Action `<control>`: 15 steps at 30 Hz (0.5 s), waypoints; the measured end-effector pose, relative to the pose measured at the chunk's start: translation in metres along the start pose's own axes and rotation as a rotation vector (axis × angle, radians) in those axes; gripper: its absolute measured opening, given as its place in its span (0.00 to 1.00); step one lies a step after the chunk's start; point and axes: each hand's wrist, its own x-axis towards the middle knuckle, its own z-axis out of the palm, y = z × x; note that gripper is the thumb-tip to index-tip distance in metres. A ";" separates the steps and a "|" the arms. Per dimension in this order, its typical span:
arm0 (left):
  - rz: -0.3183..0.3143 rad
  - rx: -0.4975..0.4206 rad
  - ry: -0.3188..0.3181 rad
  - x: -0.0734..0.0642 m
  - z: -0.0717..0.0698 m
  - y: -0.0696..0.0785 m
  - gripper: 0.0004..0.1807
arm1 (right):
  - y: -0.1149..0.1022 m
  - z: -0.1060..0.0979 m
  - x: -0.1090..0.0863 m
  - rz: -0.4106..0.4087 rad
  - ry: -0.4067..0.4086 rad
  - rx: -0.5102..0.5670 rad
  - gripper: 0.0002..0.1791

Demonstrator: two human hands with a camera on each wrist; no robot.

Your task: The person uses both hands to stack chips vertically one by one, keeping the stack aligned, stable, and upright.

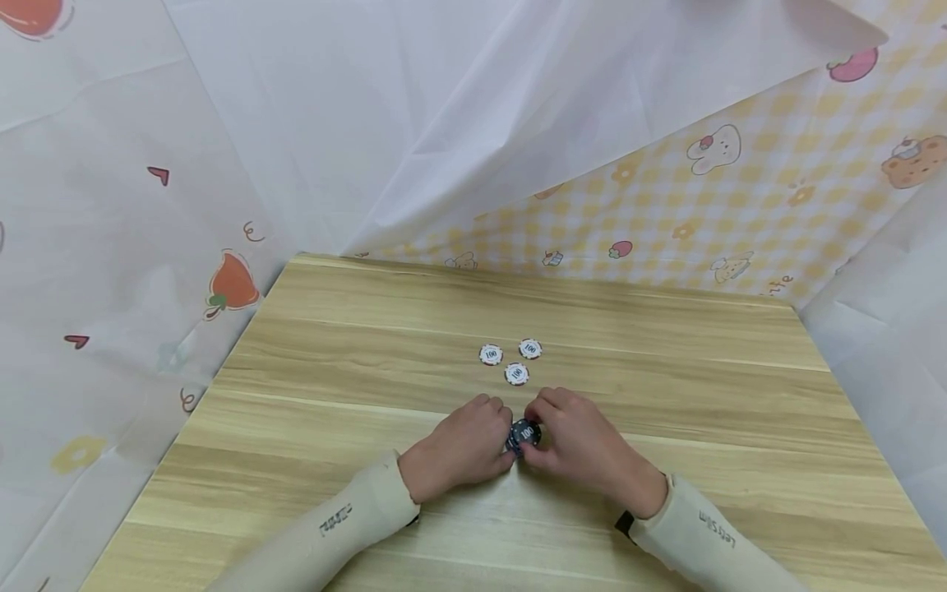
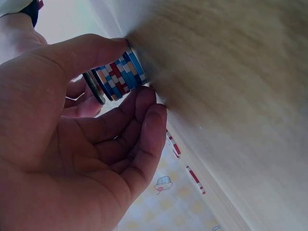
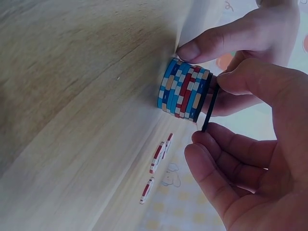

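A stack of poker chips (image 3: 180,91) with blue, red, white and tan edges stands on the wooden table. My left hand (image 1: 473,440) holds it low down, its thumb on the near side and curled fingers on the far side. A black poker chip (image 1: 527,432) marked 100 is pinched between the thumb and fingers of my right hand (image 1: 584,440). In the right wrist view this chip is tilted at the top of the stack, with a narrow gap widening along one side. From the head view, the hands and black chip largely hide the stack.
Beyond the hands, three white poker chips lie flat and apart: a left one (image 1: 491,354), a right one (image 1: 530,349) and a nearer one (image 1: 516,374). The wooden table (image 1: 355,345) is bounded by printed cloth (image 1: 651,205) at the back and white sheeting at the sides.
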 end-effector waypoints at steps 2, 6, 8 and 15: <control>-0.001 -0.002 0.001 0.000 0.000 0.000 0.19 | -0.001 0.000 0.000 -0.004 -0.001 -0.004 0.17; -0.002 -0.008 0.008 0.000 -0.001 0.000 0.19 | -0.001 0.001 0.001 -0.008 -0.003 -0.011 0.17; -0.003 -0.009 0.011 0.000 -0.001 0.000 0.18 | -0.001 0.001 0.001 -0.010 -0.003 -0.013 0.17; -0.002 0.000 0.005 0.000 -0.001 0.001 0.18 | -0.002 0.001 0.001 -0.011 -0.007 -0.007 0.18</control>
